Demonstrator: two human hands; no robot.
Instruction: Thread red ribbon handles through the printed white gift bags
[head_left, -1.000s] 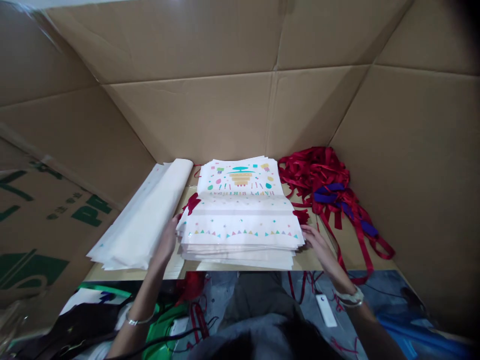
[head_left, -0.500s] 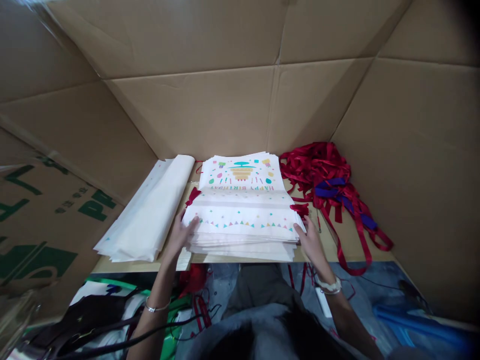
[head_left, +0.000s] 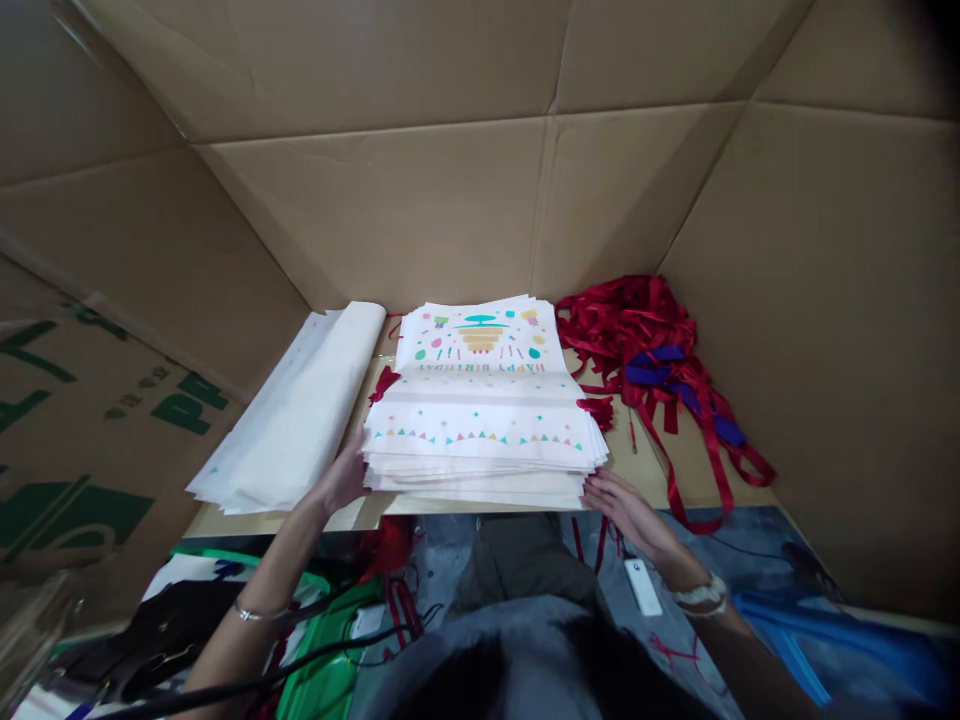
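Note:
In front of me lies a stack of white printed sheets point(head_left: 480, 412), with an upside-down "HAPPY BIRTHDAY", a cake and a row of small coloured flags on top. A red ribbon end point(head_left: 385, 384) sticks out on its left side, and a red ribbon bunch point(head_left: 598, 412) on its right. My left hand point(head_left: 345, 480) is open against the stack's lower left edge, its fingertips partly hidden. At the lower right corner, my right hand point(head_left: 626, 508) is open, its stretched fingers touching the edges of the sheets.
Folded white sheets point(head_left: 300, 420) lie on the left of the tabletop point(head_left: 652, 470). A heap of red ribbons point(head_left: 637, 315) with purple bands sits at the right. Cardboard walls point(head_left: 375, 220) enclose the back and sides. Below the edge are a dark bag point(head_left: 142, 630) and a blue object point(head_left: 840, 640).
Both hands have slid from the top sheet's front corners down toward me, to the lower edges of the stack. The left hand has also moved a little to the left.

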